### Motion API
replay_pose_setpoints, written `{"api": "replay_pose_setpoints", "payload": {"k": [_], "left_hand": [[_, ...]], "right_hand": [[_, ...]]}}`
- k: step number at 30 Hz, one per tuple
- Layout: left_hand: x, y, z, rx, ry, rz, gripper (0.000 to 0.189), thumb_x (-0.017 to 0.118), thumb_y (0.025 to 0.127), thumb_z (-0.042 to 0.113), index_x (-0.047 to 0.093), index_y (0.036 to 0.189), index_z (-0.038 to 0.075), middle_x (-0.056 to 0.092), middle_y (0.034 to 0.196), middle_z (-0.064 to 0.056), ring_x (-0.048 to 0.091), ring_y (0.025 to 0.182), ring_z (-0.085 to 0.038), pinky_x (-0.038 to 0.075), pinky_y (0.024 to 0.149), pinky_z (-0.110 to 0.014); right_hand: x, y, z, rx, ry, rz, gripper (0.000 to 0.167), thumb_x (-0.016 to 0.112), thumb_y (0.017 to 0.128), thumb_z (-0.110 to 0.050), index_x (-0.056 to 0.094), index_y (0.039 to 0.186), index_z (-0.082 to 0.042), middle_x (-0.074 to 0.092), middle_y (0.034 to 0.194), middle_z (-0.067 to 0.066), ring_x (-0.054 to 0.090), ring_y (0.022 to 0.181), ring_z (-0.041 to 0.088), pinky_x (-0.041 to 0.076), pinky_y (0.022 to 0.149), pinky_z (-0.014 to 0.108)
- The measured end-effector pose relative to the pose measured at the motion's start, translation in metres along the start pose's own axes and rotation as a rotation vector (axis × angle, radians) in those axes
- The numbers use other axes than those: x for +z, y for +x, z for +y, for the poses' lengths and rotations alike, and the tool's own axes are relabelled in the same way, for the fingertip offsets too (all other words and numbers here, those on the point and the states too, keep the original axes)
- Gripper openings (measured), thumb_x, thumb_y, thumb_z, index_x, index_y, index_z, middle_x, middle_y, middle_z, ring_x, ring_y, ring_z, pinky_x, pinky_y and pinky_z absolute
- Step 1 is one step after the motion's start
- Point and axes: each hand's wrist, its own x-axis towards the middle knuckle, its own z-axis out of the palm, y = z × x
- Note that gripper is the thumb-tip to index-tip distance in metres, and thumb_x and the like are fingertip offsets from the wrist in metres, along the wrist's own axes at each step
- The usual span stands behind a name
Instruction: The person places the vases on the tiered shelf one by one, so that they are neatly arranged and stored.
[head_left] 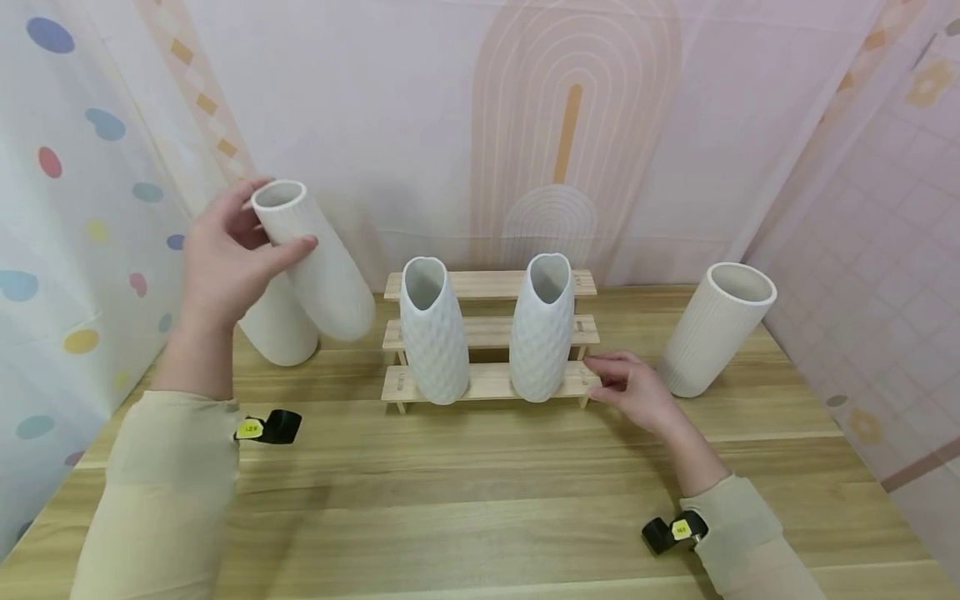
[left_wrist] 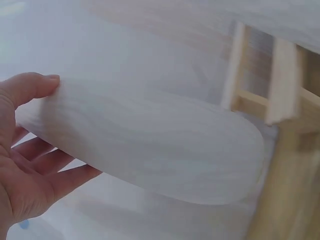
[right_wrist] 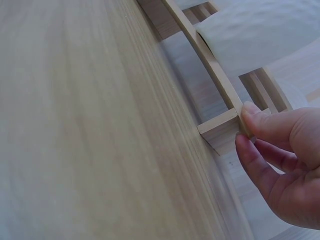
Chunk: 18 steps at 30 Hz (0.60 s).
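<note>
My left hand (head_left: 225, 258) grips a white ribbed vase (head_left: 330, 271) near its rim, thumb on one side and fingers on the other. The vase hangs tilted, its base toward the stand, overlapping a second white vase (head_left: 281, 333) behind it. A tiered wooden stand (head_left: 489, 382) carries two white textured vases, one left (head_left: 435, 350) and one right (head_left: 542, 350), both upright on the lowest step. At the stand's right end, my right hand (head_left: 637, 392) pinches the tip of the lowest board (right_wrist: 220, 82) between thumb and fingers.
Just right of my right hand, another white ribbed vase (head_left: 716, 333) stands on the wooden table (head_left: 480, 500). A patterned cloth (head_left: 420, 125) hangs close behind the stand, with further cloth at both sides.
</note>
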Motion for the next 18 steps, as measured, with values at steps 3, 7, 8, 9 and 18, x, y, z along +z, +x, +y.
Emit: {"api": "replay_pose_setpoints", "payload": {"k": [3,7,8,9,18], "left_hand": [[-0.001,0.004,0.017,0.053,-0.099,0.017,0.057,0.079,0.078,-0.001,0.063,0.130,0.016,0.065,0.112,0.000,0.063,0.094,-0.014,0.050,0.077,-0.018],[0.001,0.009,0.038,0.084,-0.183,0.024,0.059,0.079,0.075,-0.005,0.064,0.128,0.015,0.066,0.112,-0.003,0.065,0.093,-0.015,0.052,0.077,-0.018],[0.002,0.010,0.042,0.086,-0.175,0.024,0.059,0.080,0.075,-0.005,0.064,0.128,0.015,0.066,0.112,-0.003,0.065,0.094,-0.015,0.052,0.078,-0.019],[0.004,0.011,0.046,0.087,-0.176,0.020,0.059,0.080,0.075,-0.005,0.064,0.128,0.015,0.066,0.113,-0.004,0.065,0.094,-0.016,0.052,0.079,-0.020],[0.024,0.017,0.068,0.140,-0.098,-0.014,0.057,0.080,0.077,0.001,0.063,0.129,0.017,0.065,0.116,-0.003,0.064,0.097,-0.016,0.054,0.085,-0.026]], "right_hand": [[0.000,0.000,0.000,-0.003,0.001,0.001,0.043,0.074,0.087,0.000,0.063,0.128,0.004,0.057,0.126,0.019,0.059,0.099,0.028,0.052,0.084,0.034],[0.000,0.000,0.001,-0.002,0.009,0.001,0.043,0.074,0.087,0.000,0.063,0.128,0.005,0.057,0.127,0.019,0.059,0.100,0.029,0.052,0.084,0.034],[0.000,0.000,0.001,-0.001,0.011,0.000,0.043,0.074,0.087,0.000,0.063,0.128,0.005,0.057,0.127,0.019,0.059,0.100,0.029,0.052,0.085,0.034],[0.000,0.000,0.001,0.001,0.011,0.000,0.043,0.074,0.087,0.000,0.063,0.128,0.005,0.057,0.127,0.019,0.059,0.100,0.029,0.052,0.085,0.034],[0.000,0.000,0.001,0.000,0.010,0.001,0.043,0.073,0.087,0.000,0.063,0.129,0.004,0.057,0.127,0.019,0.058,0.099,0.028,0.051,0.083,0.030]]}}
